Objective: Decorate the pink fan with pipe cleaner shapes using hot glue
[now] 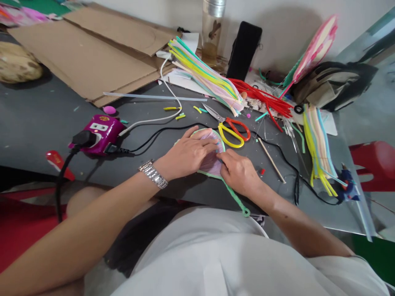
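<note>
Gripping from both sides, the left hand (pixel 187 154) and right hand (pixel 237 172) hold a round lilac disc with a green rim (pixel 211 162) near the front edge of the dark grey table (pixel 37 123); a thin black cable (pixel 166 129) and red-and-yellow-handled steel scissors (pixel 233 133) lie just behind.

The person wears a pale grey shirt (pixel 234 263) and silver link wristwatch (pixel 153 174).

dark grey tabletop (pixel 37 123) under flat cardboard sheets (pixel 86 57), red-and-yellow-handled scissors (pixel 222 119), bundled coloured strips (pixel 203 72), loose black cable (pixel 166 129)
</note>
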Tool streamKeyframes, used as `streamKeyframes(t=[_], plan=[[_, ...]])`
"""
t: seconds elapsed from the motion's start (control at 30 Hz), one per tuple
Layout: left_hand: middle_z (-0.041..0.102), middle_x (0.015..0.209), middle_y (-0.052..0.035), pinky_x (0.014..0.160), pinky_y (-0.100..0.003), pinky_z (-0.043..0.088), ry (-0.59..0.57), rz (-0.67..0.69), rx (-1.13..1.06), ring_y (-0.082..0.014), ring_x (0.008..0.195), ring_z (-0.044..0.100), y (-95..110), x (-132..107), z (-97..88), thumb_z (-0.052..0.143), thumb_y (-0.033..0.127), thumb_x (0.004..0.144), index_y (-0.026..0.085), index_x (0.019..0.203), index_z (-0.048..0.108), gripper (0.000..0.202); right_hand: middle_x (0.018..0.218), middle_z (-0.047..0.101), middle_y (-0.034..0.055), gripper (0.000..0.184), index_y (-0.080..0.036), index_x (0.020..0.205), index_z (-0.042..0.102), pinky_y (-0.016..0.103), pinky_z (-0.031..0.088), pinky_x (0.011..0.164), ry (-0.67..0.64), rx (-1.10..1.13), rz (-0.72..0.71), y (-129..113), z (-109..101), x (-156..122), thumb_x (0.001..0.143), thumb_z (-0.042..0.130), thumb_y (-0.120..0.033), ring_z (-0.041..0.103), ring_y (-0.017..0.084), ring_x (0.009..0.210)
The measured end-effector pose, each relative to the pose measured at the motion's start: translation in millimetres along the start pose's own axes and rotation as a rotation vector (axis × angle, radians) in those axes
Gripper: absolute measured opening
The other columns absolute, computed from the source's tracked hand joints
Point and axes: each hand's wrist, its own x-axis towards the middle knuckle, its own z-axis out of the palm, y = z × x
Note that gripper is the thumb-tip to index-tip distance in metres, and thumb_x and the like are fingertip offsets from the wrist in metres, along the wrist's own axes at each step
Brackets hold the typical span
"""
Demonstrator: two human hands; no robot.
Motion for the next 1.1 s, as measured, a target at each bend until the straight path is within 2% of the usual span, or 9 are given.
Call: streamKeyframes(t=[0.17,0.33,0.53,0.7,0.87,0.97,1.1], plan=[[0.063,0.145,-0.006,0.127,-0.06,0.017,-0.003,0.034,0.023,-0.031,0.15,0.039,4,-1,-0.4,0.044,0.014,0.101,0.021,0.134,0.064,0.039,0.099,0.068,0.0122,0.03,-0.013,0.109,0.07,0.029,0.041,0.068,-0.067,-0.083,-0.003,-5,-5,3,0.091,0.046,-0.009,0.062,0.021,0.082],[0.061,0.148,-0.0092,0.127,-0.06,0.017,-0.009,0.038,0.079,-0.0307,0.149,0.04,7,-1,-0.8,0.042,0.014,0.102,0.018,0.137,0.062,0.04,0.098,0.068,0.0118,0.023,-0.012,0.099,0.069,0.03,0.042,0.069,-0.113,-0.069,-0.011,-4,-9,7,0.089,0.049,-0.01,0.062,0.022,0.084],[0.06,0.15,-0.0058,0.126,-0.06,0.022,-0.011,0.02,0.073,-0.0301,0.147,0.042,3,-1,3.0,0.042,0.017,0.103,0.021,0.138,0.06,0.04,0.11,0.071,0.0114,0.038,-0.013,0.12,0.066,0.029,0.047,0.081,-0.033,0.084,0.023,4,-4,4,0.087,0.047,-0.007,0.065,0.022,0.097],[0.067,0.138,-0.0104,0.126,-0.058,0.022,0.017,0.006,0.05,-0.0271,0.141,0.05,2,2,0.7,0.041,0.019,0.103,0.019,0.136,0.061,0.038,0.103,0.069,0.0123,0.031,-0.013,0.114,0.069,0.03,0.044,0.071,-0.137,-0.084,0.032,-4,-9,4,0.093,0.047,-0.011,0.065,0.022,0.086],[0.062,0.147,-0.0053,0.128,-0.06,0.014,-0.025,0.011,0.046,-0.0274,0.146,0.044,4,2,0.3,0.045,0.017,0.1,0.024,0.136,0.061,0.04,0.104,0.069,0.0141,0.03,-0.012,0.11,0.069,0.031,0.043,0.071,-0.175,-0.191,-0.018,-15,-12,7,0.092,0.045,-0.007,0.065,0.024,0.087],[0.061,0.148,-0.0051,0.128,-0.061,0.01,-0.017,0.003,0.052,-0.028,0.147,0.043,4,0,2.2,0.046,0.015,0.099,0.024,0.137,0.062,0.042,0.104,0.071,0.0141,0.028,-0.012,0.108,0.07,0.032,0.046,0.074,-0.148,-0.131,-0.017,-8,-9,8,0.092,0.046,-0.009,0.067,0.025,0.089],[0.062,0.146,-0.0075,0.126,-0.064,0.014,-0.03,0.007,0.043,-0.0303,0.147,0.044,0,0,1.5,0.042,0.015,0.1,0.023,0.139,0.061,0.044,0.11,0.074,0.011,0.034,-0.014,0.113,0.07,0.03,0.051,0.087,-0.028,0.136,-0.012,10,1,6,0.086,0.05,-0.006,0.069,0.022,0.1]])
